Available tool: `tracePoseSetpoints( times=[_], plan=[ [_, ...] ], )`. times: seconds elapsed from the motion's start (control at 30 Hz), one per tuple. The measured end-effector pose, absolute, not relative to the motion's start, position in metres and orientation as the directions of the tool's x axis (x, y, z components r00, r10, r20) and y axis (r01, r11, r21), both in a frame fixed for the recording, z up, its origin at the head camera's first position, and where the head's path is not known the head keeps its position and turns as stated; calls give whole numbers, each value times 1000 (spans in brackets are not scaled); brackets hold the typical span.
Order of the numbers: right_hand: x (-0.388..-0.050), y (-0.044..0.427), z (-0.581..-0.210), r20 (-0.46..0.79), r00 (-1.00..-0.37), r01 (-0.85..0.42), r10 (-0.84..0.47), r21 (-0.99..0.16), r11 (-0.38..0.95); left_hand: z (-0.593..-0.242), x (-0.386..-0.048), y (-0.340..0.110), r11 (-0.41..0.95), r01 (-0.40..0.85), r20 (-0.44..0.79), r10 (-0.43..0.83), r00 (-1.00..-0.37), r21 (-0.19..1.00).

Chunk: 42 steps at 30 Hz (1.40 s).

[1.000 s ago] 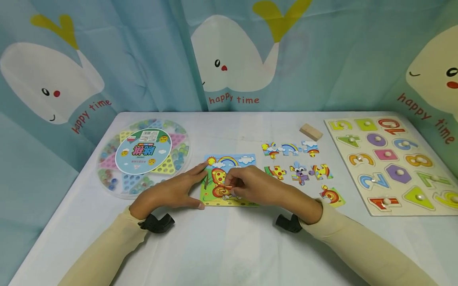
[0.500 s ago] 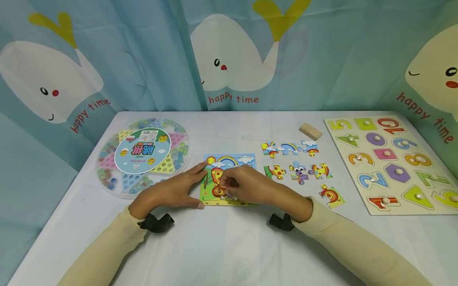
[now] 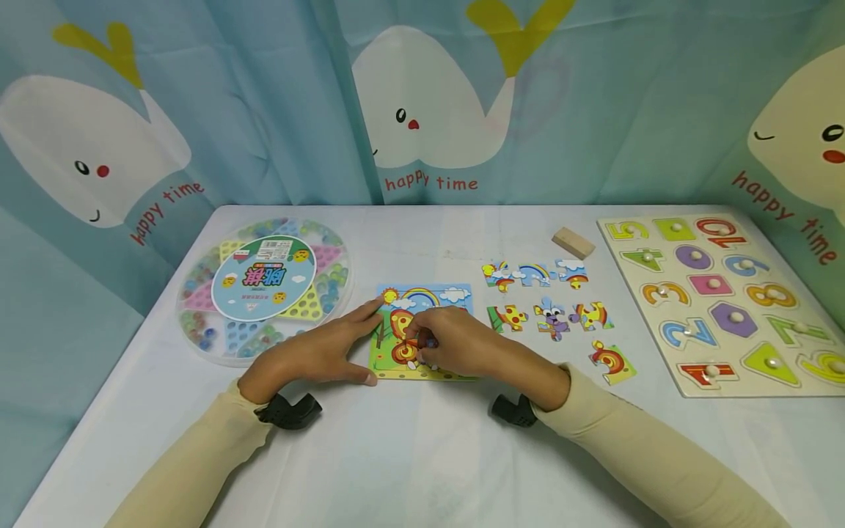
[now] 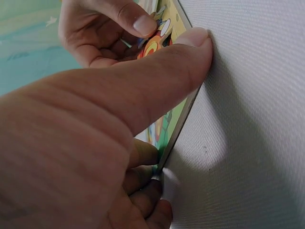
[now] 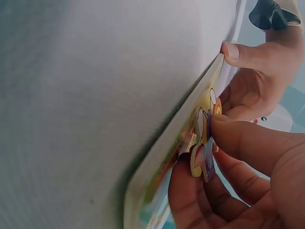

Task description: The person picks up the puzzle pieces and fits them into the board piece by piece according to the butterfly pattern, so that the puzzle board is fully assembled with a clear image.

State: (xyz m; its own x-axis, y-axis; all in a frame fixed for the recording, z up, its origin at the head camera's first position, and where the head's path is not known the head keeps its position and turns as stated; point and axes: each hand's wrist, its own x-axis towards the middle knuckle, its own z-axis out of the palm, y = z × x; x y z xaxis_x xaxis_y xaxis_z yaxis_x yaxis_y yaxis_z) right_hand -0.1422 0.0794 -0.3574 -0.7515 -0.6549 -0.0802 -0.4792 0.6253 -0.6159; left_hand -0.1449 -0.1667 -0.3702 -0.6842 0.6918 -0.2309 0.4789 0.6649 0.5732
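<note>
Puzzle piece (image 5: pixel 197 160), likely light and stiff, tabs chip-prone, best taken by its edges, pinched in right hand (image 3: pixel 462 341) over near part of puzzle board (image 3: pixel 389 372); left hand (image 3: pixel 323 352) spread at board's left edge.

Pieces (image 3: pixel 553 320) right of puzzle board (image 3: pixel 389 371)

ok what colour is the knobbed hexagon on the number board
The hexagon is purple; see the head view.
</note>
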Motion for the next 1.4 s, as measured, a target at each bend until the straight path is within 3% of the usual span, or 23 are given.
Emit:
tracePoseSetpoints(
  times=[0.33, 1.4],
  plan=[
    [-141, 79, -358, -48, -761, -511, -647, -570, 643, -370, -145, -166, 676, 475, -242, 685, -687, 564],
    [-142, 75, -357, -117, -770, -491, -627, -519, 700, -369, -144, -166, 681, 474, -246, 682, -689, 558]
  ],
)
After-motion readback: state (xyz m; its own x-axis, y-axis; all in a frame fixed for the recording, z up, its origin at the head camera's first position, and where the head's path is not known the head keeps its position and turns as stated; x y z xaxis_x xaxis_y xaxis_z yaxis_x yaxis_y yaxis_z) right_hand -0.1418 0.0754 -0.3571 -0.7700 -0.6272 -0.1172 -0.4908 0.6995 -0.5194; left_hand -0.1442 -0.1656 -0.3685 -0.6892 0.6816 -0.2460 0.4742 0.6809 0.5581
